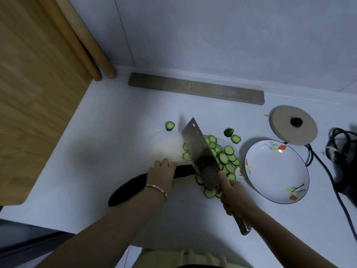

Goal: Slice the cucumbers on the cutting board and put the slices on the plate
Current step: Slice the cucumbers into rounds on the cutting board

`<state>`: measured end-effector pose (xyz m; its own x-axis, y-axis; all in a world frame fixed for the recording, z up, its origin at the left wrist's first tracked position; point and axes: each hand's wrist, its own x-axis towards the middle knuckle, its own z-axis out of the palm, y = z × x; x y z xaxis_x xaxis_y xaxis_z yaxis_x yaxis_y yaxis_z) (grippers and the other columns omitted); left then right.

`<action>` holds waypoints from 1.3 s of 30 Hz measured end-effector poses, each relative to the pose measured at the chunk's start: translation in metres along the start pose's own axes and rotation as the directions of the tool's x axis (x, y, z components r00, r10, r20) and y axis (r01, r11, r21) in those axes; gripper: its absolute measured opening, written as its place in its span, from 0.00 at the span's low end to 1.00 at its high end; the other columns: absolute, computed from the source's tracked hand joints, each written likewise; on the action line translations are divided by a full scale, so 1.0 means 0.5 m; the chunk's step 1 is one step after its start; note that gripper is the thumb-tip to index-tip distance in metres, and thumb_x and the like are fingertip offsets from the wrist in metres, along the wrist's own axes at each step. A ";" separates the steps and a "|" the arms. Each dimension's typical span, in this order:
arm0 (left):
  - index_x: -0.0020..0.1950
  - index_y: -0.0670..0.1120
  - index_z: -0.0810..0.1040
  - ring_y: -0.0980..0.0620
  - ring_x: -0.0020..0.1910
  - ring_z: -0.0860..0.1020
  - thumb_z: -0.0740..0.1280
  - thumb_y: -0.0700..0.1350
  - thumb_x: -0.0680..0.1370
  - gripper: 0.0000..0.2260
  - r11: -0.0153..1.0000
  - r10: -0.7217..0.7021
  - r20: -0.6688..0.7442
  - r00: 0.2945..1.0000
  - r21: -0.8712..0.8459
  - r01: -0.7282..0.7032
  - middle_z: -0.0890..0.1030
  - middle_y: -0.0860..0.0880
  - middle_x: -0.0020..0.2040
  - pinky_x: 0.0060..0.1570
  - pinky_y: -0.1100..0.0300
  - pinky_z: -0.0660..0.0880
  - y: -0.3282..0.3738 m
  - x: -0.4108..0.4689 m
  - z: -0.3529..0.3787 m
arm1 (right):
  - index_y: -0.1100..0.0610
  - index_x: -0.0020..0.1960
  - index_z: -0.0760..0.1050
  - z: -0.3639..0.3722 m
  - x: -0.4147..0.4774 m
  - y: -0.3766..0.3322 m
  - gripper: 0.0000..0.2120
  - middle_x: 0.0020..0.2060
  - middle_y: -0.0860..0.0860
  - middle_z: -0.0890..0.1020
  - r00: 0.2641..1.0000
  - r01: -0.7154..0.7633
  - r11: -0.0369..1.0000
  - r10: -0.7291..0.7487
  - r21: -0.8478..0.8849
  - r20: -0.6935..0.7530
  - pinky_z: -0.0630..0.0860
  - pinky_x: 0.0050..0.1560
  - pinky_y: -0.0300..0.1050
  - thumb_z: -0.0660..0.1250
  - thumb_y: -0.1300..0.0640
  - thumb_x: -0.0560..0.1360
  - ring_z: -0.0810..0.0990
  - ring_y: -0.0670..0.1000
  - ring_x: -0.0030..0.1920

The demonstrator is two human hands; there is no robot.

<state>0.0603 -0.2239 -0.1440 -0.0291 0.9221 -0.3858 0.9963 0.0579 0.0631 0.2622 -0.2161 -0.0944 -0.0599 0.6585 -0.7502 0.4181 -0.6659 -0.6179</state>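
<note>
1. The cucumber (131, 187) lies slantwise, its cut end on the cutting board (166, 146), under the left hand (161, 174), which holds it down.
2. The right hand (232, 197) grips the cleaver (201, 151), its blade crossing the cucumber's long axis at the cut end.
3. The slices (226, 158) are heaped right of the blade, beside the plate (278, 182).

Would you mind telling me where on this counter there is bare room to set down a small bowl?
Bare counter lies between the grey strip and the cutting board, and left of the cucumber toward the wooden panel. The right is crowded: cleaver, slices, plate, round lid, cables.
</note>
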 end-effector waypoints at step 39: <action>0.72 0.55 0.64 0.46 0.61 0.66 0.58 0.51 0.81 0.19 0.935 -0.131 -0.017 0.991 -0.335 0.118 0.69 0.47 0.63 0.58 0.57 0.62 -0.001 -0.021 0.042 | 0.59 0.35 0.61 0.010 -0.018 -0.015 0.25 0.28 0.55 0.64 0.987 0.149 0.848 -0.156 -0.509 0.029 0.59 0.29 0.41 0.51 0.38 0.78 0.62 0.51 0.25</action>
<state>0.0616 -0.2415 -0.1595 -0.1609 0.9128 -0.3755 0.9008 0.2913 0.3221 0.2551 -0.2187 -0.0839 -0.1503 0.7441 -0.6509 0.8069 -0.2881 -0.5157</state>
